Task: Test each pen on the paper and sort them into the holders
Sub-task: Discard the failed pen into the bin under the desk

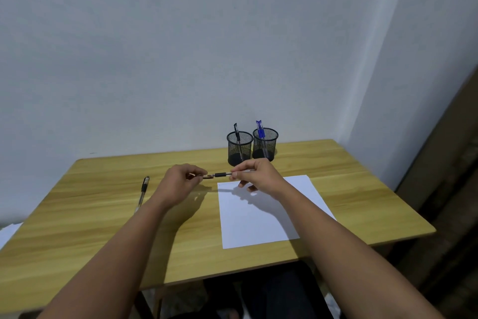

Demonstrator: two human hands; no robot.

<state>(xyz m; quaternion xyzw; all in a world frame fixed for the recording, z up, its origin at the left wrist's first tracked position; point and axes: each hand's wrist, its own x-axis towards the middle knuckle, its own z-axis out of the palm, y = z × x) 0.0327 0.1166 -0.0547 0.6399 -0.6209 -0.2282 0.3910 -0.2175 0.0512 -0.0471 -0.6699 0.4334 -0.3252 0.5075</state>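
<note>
Head view: your right hand (pixel 254 172) pinches the pen (pixel 223 174) above the paper (pixel 258 220), your left hand (pixel 181 180) pinches its cap (pixel 200 176). Another pen (pixel 143 190) lies left on the table (pixel 103 215). Farther, two mesh holders (pixel 240 149) stand side by side with pens inside.

Paper (pixel 261 218) before two holders (pixel 240 149) — spare pen (pixel 143 190) far left.

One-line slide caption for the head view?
Both hands, left hand and right hand, hold a pen above the desk beside the paper.
</note>
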